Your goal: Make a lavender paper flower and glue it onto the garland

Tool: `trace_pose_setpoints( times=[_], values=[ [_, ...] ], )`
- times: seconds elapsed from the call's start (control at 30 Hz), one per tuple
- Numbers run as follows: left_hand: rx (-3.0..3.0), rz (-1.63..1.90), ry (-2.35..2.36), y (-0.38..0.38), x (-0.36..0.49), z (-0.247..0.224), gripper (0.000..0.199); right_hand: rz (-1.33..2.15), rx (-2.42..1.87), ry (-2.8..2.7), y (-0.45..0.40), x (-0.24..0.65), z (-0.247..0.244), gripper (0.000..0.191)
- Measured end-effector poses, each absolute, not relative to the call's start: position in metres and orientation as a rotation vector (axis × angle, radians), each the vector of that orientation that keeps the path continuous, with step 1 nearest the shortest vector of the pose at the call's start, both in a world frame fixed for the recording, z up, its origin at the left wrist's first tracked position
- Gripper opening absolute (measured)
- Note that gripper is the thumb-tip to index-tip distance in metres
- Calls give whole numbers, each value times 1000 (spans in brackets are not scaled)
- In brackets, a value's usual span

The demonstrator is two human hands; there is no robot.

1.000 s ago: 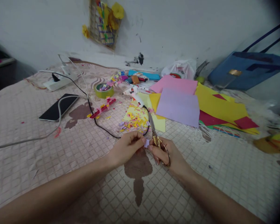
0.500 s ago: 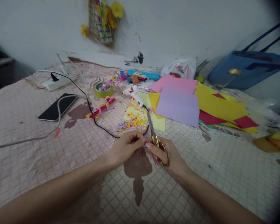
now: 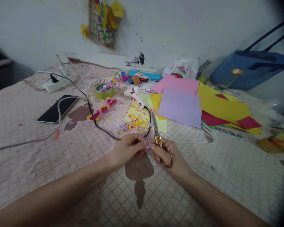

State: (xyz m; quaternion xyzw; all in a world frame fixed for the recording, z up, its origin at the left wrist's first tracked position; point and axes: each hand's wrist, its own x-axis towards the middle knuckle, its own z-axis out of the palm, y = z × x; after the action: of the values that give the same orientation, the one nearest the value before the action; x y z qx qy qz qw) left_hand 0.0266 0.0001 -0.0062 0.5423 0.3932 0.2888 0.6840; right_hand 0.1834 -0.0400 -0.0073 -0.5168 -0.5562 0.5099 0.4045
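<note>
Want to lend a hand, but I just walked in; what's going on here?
A person's left hand pinches a small purple piece, while the right hand holds gold-handled scissors, blades pointing away. The right fingertips are close to the piece; whether they touch it is hard to tell. Just beyond lie colorful scraps, with a white glue gun behind them. To the right, a purple sheet overlaps a pink one.

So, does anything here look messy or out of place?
Yes: black smears mar the pale wall, and small coloured scraps lie scattered over the pale yellow sheet and onto the cloth beyond the scissors in the right hand, looking like untidy litter.
</note>
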Motion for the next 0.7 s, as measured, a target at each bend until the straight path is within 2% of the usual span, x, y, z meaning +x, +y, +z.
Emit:
trace_pose_setpoints(
  times=[0.1,0.3,0.53,0.7],
  values=[
    [1181,682,876,0,27,-7,24,1294,-1265,-1368,-41,183,-6,37],
    [1197,679,884,1,27,-7,24,1311,-1337,-1396,-41,183,-9,20],
    [1161,638,869,-1,27,-3,25,1250,-1334,-1390,-41,182,-2,31],
    [1101,701,900,2,25,3,23,1380,-1291,-1288,-46,182,-3,35]
  ],
)
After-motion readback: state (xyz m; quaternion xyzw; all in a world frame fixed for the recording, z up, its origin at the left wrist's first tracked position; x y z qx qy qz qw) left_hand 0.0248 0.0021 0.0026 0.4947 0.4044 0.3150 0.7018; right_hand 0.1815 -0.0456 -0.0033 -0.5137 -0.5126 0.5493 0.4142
